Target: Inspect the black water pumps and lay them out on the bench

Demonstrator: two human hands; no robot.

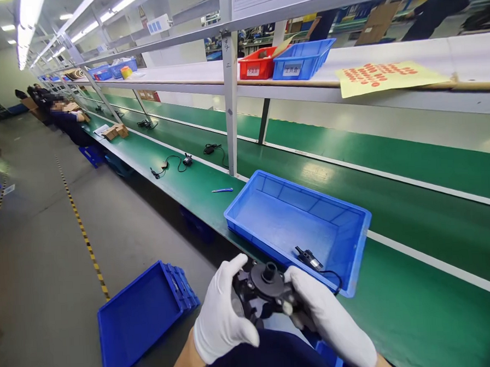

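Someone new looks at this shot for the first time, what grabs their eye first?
First, the two white-gloved hands at bottom centre, left hand and right hand, both holding a black round plastic part. Just beyond sits a large blue plastic bin on the long green bench, with one small black corded piece inside. Up right, a yellow sheet with red dots lies on the white shelf.

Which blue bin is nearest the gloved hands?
The blue bin on the green bench, just beyond the right hand; the floor bin and shelf bin lie farther.
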